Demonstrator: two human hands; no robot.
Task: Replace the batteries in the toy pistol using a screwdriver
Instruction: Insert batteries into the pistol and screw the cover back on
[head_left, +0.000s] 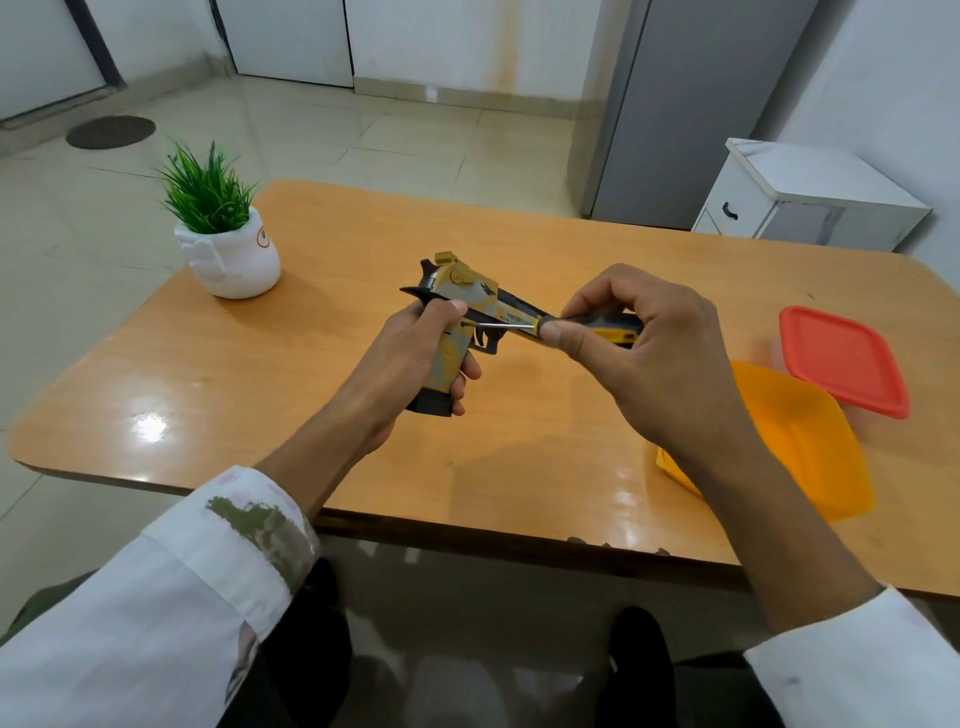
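Note:
A yellow, grey and black toy pistol (470, 291) is held above the middle of the wooden table (322, 364), its barrel pointing right. My left hand (415, 358) grips its handle from the left, thumb on top near the trigger area. My right hand (644, 343) holds a screwdriver (608, 330) with a black and yellow handle, fingers curled round it. Its thin metal shaft points left, and the tip touches the pistol's side just above the grip, beside my left thumb.
A small green plant in a white pot (228, 254) stands at the table's far left. An orange container (810, 436) and a clear box with a red lid (841, 358) sit at the right. A white cabinet (810, 197) stands beyond the table.

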